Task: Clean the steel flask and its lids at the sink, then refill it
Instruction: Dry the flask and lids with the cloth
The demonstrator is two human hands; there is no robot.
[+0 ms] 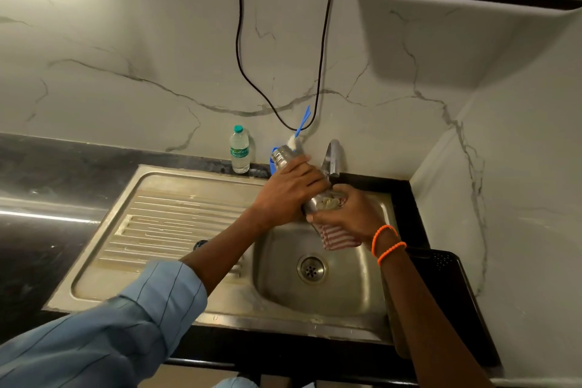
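flask over the sink, both hands on it

flask [281, 157] is held tilted above the sink [352, 287], mouth end up and to the left near the wall, base down to the right near the tap [333, 156]. the left hand [294, 187] wraps its middle, grip clamped around the steel body. the right hand [348, 214] is clamped on the lower end with a scrubber [327, 202] pressed to the metal and a striped cloth [335, 236] hanging under the palm. a blue brush [303, 122] sticks out of the mouth, white foam at the rim.

steel like this should be stiff and hard to dent, fairly light if empty, but i judge it slippery now: it looks wet and soapy. a full wrap around the body, as the left hand has, seems the safest hold; the narrower neck would also give purchase. a drop into the basin would be loud more than harmful.

it looks silvery, cylindrical, with faint rings near the neck and something blue just behind that end; what it is i cannot tell. a water bottle [240, 149] stands on the desk [78, 167] near the wall. the lids i cannot pick out.
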